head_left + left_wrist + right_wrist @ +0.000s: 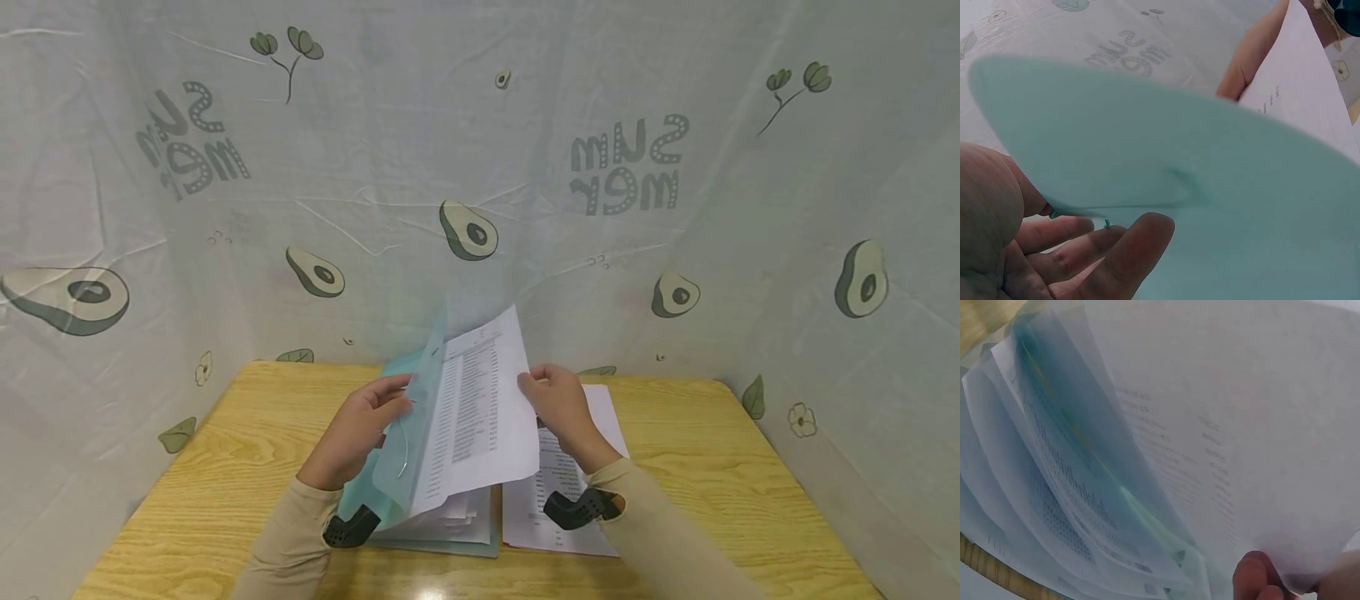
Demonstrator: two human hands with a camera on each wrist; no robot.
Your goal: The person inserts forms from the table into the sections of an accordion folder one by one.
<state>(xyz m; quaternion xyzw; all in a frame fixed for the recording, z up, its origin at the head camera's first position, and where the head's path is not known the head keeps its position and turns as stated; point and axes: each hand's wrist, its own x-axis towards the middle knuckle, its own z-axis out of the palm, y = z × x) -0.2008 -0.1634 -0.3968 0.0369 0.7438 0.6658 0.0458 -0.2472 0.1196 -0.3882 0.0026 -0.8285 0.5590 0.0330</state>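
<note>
A translucent teal plastic folder (415, 450) stands partly open on the table, its front cover lifted. My left hand (356, 433) pinches the edge of that cover, which spreads across the left wrist view as a teal sheet (1116, 137). A thin pale cord (406, 454) hangs on the cover near the left fingers. My right hand (562, 404) pinches the right edge of a printed paper sheet (480, 417) between thumb and fingers. The sheet is raised and tilted against the inside of the cover. Other papers (472, 529) lie beneath it in the folder.
To the right of the folder, more printed paper (555, 508) lies on the table, partly under my right forearm. The wooden table (697, 467) meets a white curtain (375, 150) with avocado prints at the back and sides.
</note>
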